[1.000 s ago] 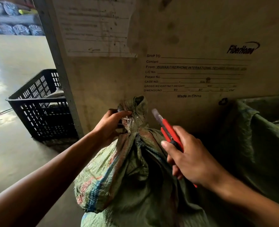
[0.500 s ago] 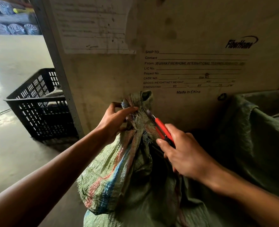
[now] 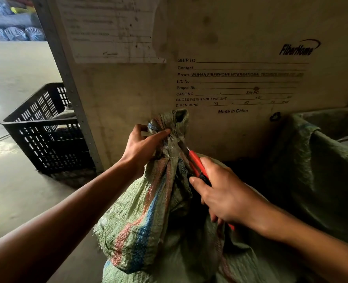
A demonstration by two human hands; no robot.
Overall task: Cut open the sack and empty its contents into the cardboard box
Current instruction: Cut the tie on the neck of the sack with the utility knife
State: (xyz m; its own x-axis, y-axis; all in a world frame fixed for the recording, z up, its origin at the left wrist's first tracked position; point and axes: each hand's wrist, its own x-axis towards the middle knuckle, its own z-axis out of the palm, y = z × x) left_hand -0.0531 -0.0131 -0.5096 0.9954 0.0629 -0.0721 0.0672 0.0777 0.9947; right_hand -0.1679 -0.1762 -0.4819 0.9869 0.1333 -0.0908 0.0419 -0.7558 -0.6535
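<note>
Fingers point(image 3: 161, 133) of the left hand point(image 3: 142, 148) pinch the gathered neck of the sack point(image 3: 148, 205), thumb on the near side and the rest wrapped behind, just under the tuft of loose cloth that stands up from the tie. Behind the neck rises the wall of the cardboard box point(image 3: 220, 127), the printed shipping panel facing the camera (the open top of the box is out of view, above the frame). The sack stands upright against that wall, its long axis running from the bottom of the frame up to the neck; its body bulges toward the camera, well below both hands. To the right of the neck, the right hand point(image 3: 226, 197) is wrapped tight around a red utility knife point(image 3: 195, 162), whose handle slants up and left so the blade tip meets the neck just beside the left fingertips. So the cut, as I judge it, runs across the neck, at right angles to the sack's axis, with the blade close to the pinching fingers. A black plastic crate point(image 3: 46, 135) sits left of the box, well apart.
</note>
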